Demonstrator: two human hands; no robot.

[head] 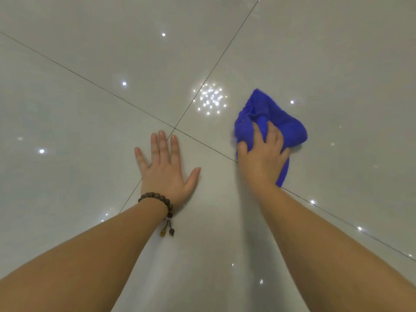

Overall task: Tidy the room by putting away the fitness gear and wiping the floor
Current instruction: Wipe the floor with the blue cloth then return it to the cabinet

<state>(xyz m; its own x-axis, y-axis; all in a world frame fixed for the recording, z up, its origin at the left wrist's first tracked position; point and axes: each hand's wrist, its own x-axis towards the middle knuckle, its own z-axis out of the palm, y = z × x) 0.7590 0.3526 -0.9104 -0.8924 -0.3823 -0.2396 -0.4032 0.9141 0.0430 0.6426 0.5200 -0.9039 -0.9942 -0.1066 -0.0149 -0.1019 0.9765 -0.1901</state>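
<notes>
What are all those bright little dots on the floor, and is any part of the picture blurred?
Head view: the dots are lights mirrored in the glossy tiled floor, with a dense cluster beside the blue cloth; the cloth's left edge by the right hand looks slightly smeared; the wide lens splays the forearms.
</notes>
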